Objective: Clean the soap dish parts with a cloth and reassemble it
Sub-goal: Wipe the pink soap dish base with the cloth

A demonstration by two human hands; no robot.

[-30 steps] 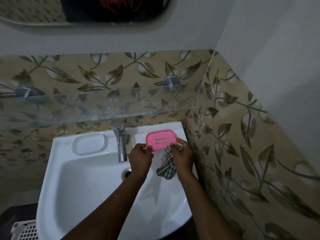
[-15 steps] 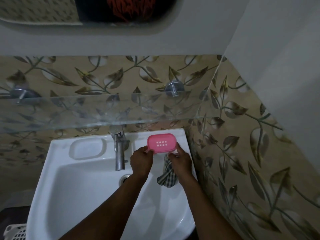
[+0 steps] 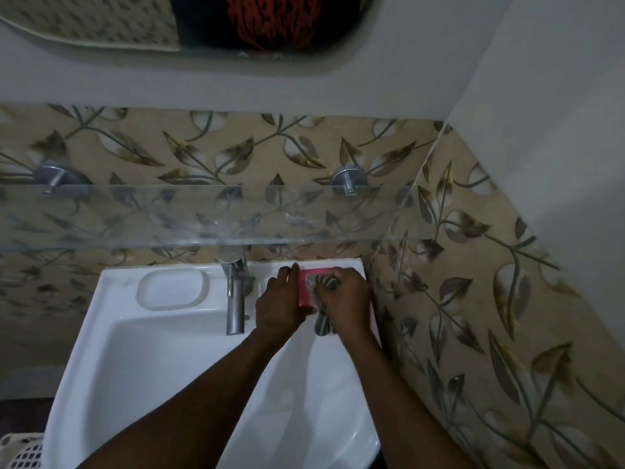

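A pink soap dish part (image 3: pixel 305 288) is held over the right back ledge of the white washbasin (image 3: pixel 159 353). My left hand (image 3: pixel 280 304) grips its left side, fingers curled around the edge. My right hand (image 3: pixel 345 304) covers its right side and presses a checked cloth (image 3: pixel 324 321) against it; the cloth shows above the knuckles and hangs below the hand. Most of the pink part is hidden by the two hands. Whether it is one part or two together cannot be told.
A steel tap (image 3: pixel 235 296) stands just left of my hands. A moulded soap recess (image 3: pixel 172 288) lies on the basin's left ledge. A glass shelf (image 3: pixel 203 214) juts out above. The tiled wall (image 3: pixel 473 299) is close on the right. A white basket (image 3: pixel 20 451) sits bottom left.
The pink part has turned from flat, facing up, to being covered by my right hand with the cloth pressed on it. Both hands have closed in on it.
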